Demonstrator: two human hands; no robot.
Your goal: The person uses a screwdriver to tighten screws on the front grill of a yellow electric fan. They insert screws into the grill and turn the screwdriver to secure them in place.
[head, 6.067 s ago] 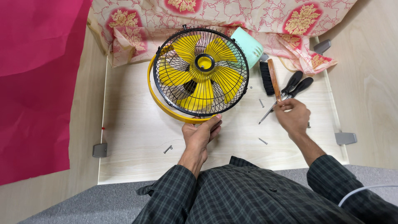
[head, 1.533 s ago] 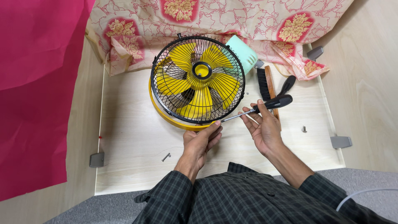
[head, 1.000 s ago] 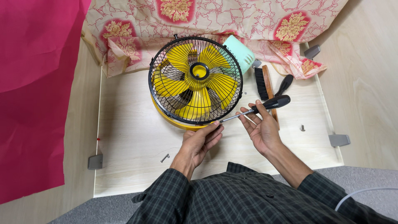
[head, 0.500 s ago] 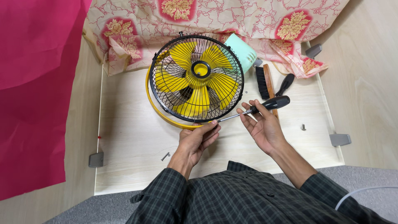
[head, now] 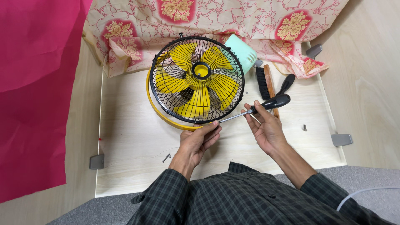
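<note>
Now the left hand (head: 196, 141) rests at the near rim of the fan (head: 197, 79), fingertips closed on the lower edge of the black wire grille where it meets the yellow ring. The right hand (head: 266, 127) pinches a screwdriver (head: 255, 109) at the junction of shaft and black handle, thumb and fingers curled around it, with the tip reaching toward the grille edge just beside the left fingertips. The fan lies face up on the worktop (head: 129, 137), directly beyond both hands.

The fan looks light but awkward: its thin wire grille would likely flex if squeezed, and the plastic blades seem brittle, so the stiff yellow ring is the safer place to grip. The screwdriver is rigid and best held by its handle.

Beyond the right hand lie a brush (head: 265, 81) and a second screwdriver (head: 286, 83). One screw (head: 166, 157) sits left of the left wrist, another (head: 305, 127) right of the right hand. A patterned cloth (head: 233, 16) lies beyond the fan.
</note>
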